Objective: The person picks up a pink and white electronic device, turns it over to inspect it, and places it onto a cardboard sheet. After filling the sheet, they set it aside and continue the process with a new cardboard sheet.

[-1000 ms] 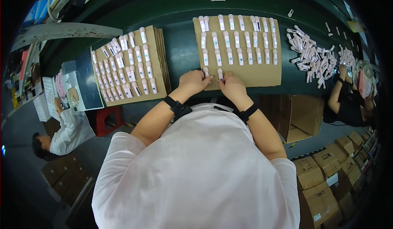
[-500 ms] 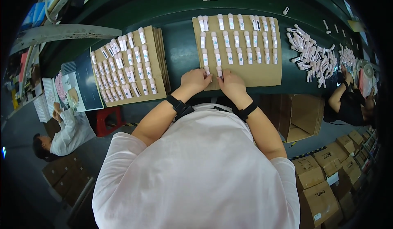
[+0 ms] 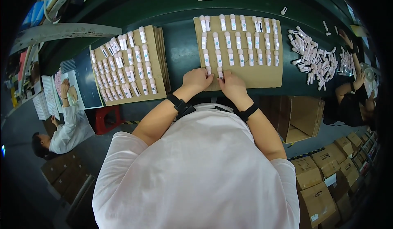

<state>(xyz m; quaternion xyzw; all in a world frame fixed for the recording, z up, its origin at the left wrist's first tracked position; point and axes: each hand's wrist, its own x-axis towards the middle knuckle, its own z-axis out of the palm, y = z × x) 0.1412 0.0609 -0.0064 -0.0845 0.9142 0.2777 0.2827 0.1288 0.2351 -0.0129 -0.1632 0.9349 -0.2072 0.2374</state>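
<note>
A brown cardboard sheet (image 3: 262, 77) lies in front of me, with rows of small white wands with round pale-pink heads on it. At its near left part, my left hand (image 3: 197, 81) is closed with its fingertips on one wand (image 3: 208, 70). Right beside it, my right hand (image 3: 232, 85) pinches the lower end of a neighbouring wand (image 3: 220, 71), whose head points away from me. Both wands lie on the cardboard, and their lower ends are partly hidden by my fingers.
To the left, a stack of cardboard sheets (image 3: 160, 61) carries more wands. A loose wand heap (image 3: 313, 59) lies at right on the green table (image 3: 180, 36); single wands lie farther back. Co-workers sit at both sides. An open carton (image 3: 303, 118) stands below the table's right part.
The cardboard sheet has shifted slightly right, my hands staying at the two wands. Wands at the back have slid a little left. Both co-workers have moved their arms.
</note>
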